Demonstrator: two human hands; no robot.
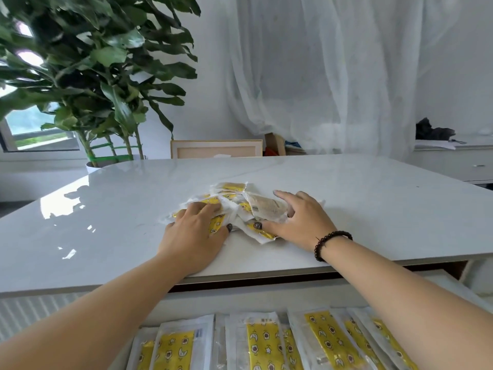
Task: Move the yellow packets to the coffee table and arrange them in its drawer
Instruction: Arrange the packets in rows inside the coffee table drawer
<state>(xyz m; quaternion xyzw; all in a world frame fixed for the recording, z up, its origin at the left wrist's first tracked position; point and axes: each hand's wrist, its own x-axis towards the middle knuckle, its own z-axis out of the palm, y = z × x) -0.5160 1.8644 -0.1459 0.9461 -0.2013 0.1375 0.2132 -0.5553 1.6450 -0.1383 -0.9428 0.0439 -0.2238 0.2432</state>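
A loose pile of yellow packets [234,198] in clear-white wrappers lies on the glossy white coffee table [106,209], near its front edge. My left hand [194,236] lies flat on the pile's left side, fingers spread over the packets. On the right side my right hand [301,217], with a dark bead bracelet at the wrist, rests with its fingers lightly bent against the packets. Below the tabletop the drawer [266,297] stands pulled out, and several yellow packets [264,343] lie side by side in a row inside it.
A large leafy potted plant [88,76] stands behind the table's far left corner. A framed board [216,149] leans behind the far edge. White curtains [333,76] hang at the back, and a white cabinet [453,161] with dark items on top stands at the right.
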